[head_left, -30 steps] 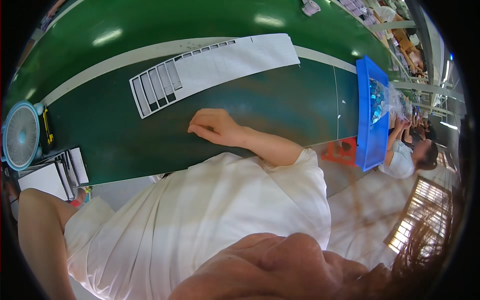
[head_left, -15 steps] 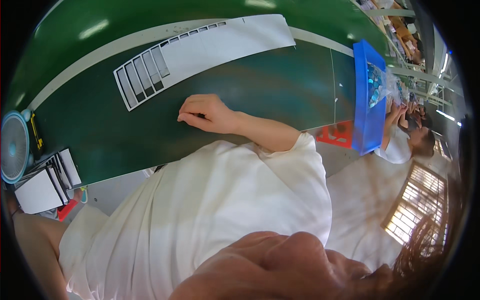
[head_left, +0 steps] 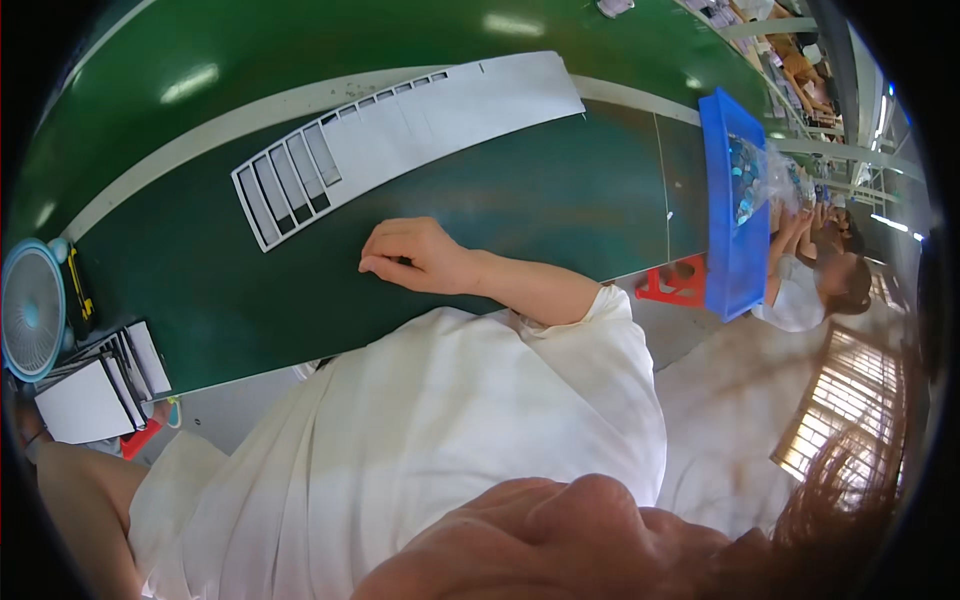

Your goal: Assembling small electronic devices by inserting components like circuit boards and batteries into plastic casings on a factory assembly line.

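Note:
My right hand (head_left: 415,255) rests on the dark green table (head_left: 520,190), its fingers loosely curled with the thumb against them and nothing held. Just beyond it lies a long light-grey panel (head_left: 460,105) with a row of narrow slots at its left end and smaller cut-outs along the far edge; hand and panel do not touch. My left arm (head_left: 85,500) reaches out at the far left, beside a leaning stack of white, dark-edged boards (head_left: 90,400). The left hand is at the dim rim of the picture, and its fingers are hidden by the stack.
A light-blue fan (head_left: 32,310) stands at the table's left end. At the right end is a blue tray (head_left: 735,260) with a clear bag of small blue pieces (head_left: 745,180). A red stool (head_left: 675,283) stands below it. Another person (head_left: 800,290) sits beyond the tray.
The whole view has shifted slightly, so everything sits a little lower in the picture. My right hand has stayed in place on the table, and the panel has not moved.

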A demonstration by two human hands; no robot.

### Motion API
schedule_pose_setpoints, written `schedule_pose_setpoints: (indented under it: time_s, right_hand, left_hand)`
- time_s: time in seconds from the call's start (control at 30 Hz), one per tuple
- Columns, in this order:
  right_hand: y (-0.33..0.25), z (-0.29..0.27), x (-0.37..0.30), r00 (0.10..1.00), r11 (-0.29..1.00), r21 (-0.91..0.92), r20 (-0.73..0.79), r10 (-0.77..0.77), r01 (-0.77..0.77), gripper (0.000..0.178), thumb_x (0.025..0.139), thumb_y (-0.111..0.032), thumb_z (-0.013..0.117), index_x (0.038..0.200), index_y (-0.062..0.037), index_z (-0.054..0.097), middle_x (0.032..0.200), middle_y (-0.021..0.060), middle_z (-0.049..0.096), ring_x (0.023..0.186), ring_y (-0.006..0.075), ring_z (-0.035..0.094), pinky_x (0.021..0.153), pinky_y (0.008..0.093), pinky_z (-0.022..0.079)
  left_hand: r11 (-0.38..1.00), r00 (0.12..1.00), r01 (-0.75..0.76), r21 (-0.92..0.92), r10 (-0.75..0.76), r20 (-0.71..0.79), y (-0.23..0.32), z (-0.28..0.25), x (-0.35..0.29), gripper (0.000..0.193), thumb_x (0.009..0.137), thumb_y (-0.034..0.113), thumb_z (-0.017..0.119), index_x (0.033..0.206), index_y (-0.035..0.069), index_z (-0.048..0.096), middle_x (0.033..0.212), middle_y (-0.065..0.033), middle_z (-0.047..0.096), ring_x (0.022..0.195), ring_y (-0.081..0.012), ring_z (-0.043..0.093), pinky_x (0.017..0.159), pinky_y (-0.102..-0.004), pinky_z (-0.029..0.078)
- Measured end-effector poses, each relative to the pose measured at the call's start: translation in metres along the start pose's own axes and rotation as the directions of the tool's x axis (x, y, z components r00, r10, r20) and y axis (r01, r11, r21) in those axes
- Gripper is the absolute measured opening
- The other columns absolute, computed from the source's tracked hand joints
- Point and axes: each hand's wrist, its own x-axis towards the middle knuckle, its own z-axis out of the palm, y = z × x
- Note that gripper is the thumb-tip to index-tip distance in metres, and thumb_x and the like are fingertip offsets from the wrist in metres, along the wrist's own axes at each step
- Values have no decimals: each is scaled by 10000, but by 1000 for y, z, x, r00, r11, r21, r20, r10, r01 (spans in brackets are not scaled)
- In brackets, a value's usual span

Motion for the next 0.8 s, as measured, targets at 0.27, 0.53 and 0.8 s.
schedule_pose_setpoints:
  time_s: [0.27, 0.53, 0.8]
  right_hand:
    - [-2, -2, 3, 999, 1000, -22, 42, 0, 1, 85, 944, -101, 727, 913, -22, 722, 869, 109, 692, 750, 282, 654, 628, 374, 514]
    - [-4, -3, 1, 997, 999, -45, 76, -15, 18, 89, 966, -96, 705, 931, -16, 720, 895, 116, 704, 788, 301, 667, 665, 373, 525]
    - [-9, -2, -1, 993, 999, -44, 119, 1, 4, 90, 988, -55, 670, 961, -1, 736, 900, 139, 705, 812, 295, 674, 722, 353, 533]
  left_hand:
    - [998, 999, 41, 52, -42, 22, 1, 4, -2, 581, 970, 368, 682, 1460, 94, 530, 1542, -106, 498, 1387, -348, 487, 1147, -546, 385]
    - [976, 989, -54, 213, 23, 145, 30, 4, 33, 591, 975, 384, 676, 1470, 100, 526, 1550, -110, 493, 1397, -357, 480, 1158, -556, 374]
    - [859, 939, -286, 425, 163, 303, 93, 4, 78, 601, 979, 401, 670, 1481, 106, 523, 1557, -113, 489, 1406, -366, 472, 1169, -566, 363]
